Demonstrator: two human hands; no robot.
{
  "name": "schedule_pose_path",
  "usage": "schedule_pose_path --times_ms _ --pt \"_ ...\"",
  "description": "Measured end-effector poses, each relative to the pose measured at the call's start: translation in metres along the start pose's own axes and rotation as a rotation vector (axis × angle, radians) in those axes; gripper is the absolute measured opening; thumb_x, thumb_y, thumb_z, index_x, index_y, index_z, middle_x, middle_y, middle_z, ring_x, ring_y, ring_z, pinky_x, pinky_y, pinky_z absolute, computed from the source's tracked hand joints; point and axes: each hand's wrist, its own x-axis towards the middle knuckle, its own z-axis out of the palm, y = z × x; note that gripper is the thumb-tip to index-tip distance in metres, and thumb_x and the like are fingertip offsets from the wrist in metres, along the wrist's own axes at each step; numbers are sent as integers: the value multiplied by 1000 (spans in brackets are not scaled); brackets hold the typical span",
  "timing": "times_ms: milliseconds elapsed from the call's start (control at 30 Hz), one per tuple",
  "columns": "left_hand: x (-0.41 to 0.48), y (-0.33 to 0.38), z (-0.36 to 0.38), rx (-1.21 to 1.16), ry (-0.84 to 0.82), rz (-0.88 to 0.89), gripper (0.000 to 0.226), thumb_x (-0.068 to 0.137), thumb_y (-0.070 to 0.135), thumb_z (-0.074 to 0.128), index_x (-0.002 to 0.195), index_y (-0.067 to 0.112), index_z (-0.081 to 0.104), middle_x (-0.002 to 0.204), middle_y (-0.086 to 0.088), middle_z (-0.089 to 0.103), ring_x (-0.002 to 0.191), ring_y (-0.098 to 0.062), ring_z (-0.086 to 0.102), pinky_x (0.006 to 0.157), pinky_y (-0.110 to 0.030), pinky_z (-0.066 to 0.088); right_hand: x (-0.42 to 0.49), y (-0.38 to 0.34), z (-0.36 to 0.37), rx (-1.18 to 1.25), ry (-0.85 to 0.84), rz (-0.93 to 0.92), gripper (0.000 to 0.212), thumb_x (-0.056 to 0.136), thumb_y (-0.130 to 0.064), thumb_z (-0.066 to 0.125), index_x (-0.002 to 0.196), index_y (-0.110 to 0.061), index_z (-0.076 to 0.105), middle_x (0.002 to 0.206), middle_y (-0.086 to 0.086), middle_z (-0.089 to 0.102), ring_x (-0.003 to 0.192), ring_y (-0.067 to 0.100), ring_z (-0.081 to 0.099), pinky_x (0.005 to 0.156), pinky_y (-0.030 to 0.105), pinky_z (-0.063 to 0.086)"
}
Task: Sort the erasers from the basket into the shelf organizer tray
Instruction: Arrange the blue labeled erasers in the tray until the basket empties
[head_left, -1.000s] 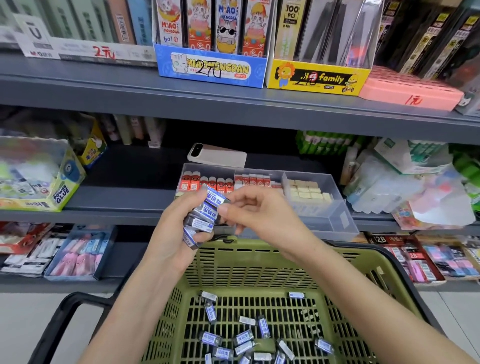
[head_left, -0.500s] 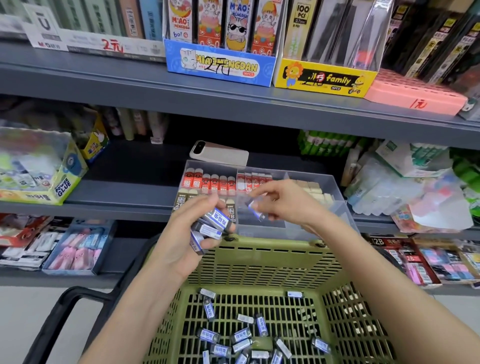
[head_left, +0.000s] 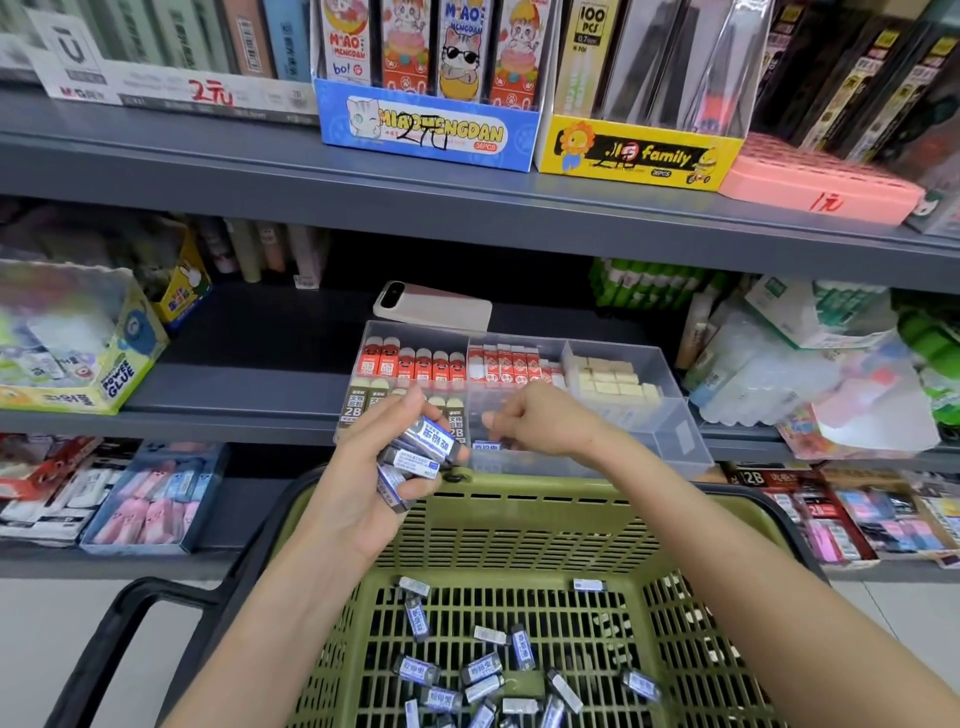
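Observation:
My left hand (head_left: 374, 483) grips a bundle of blue-labelled erasers (head_left: 423, 449) just above the far rim of the green basket (head_left: 519, 525). Several more of the same erasers (head_left: 480, 673) lie loose on the basket floor. My right hand (head_left: 543, 421) reaches into the front middle compartment of the clear organizer tray (head_left: 680, 421) on the middle shelf. Its curled fingertips pinch one eraser (head_left: 486, 446), which is low in that compartment behind the tray's front wall. Other compartments hold red-sleeved, brown 2B and plain cream erasers.
A phone (head_left: 434, 306) lies on the shelf behind the tray. A glue box (head_left: 98, 374) stands at the left and plastic-wrapped packs (head_left: 810, 374) at the right. The basket's black handle (head_left: 130, 608) sticks out at lower left. The upper shelf overhangs the tray.
My right hand took one eraser from the bundle in my left hand and carried it forward and down into the tray's front middle compartment. My left hand stayed near the basket rim.

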Motion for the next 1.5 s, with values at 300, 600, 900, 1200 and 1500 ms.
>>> schedule_pose_path --times_ms 300,600,900,1200,1500 --pt "2 -3 -2 -55 35 2 24 68 33 65 68 10 69 66 -9 61 51 -20 62 29 -15 30 -57 -30 -2 248 335 -475 13 81 -49 61 83 -38 67 77 -19 63 76 -1 54 65 13 39" --pt "0 -7 -1 127 38 33 42 61 35 81 91 11 66 74 -6 60 43 -8 46 31 -15 29 -67 -49 4 87 179 -527 36 80 -17 71 114 -24 63 91 -5 58 78 8 49 68 19 40" --pt "-2 1 -3 122 95 108 40 62 45 69 78 9 62 71 -11 67 55 -23 67 30 -14 31 -41 -15 -20 527 397 -224 25 74 -12 78 69 -18 54 56 -3 58 48 16 58 44 28 47" --pt "-3 3 -4 76 95 117 33 68 38 65 79 7 61 70 -10 65 54 -21 64 31 -14 32 -9 0 19 -84 491 -28 15 84 -13 63 71 -8 56 64 0 52 61 15 47 85 32 40" --pt "-3 3 -3 93 85 107 29 63 41 69 69 13 67 70 -9 65 54 -21 64 31 -15 32 -4 -2 10 -61 264 6 7 82 -15 69 76 -11 67 87 0 67 78 8 52 71 24 42"
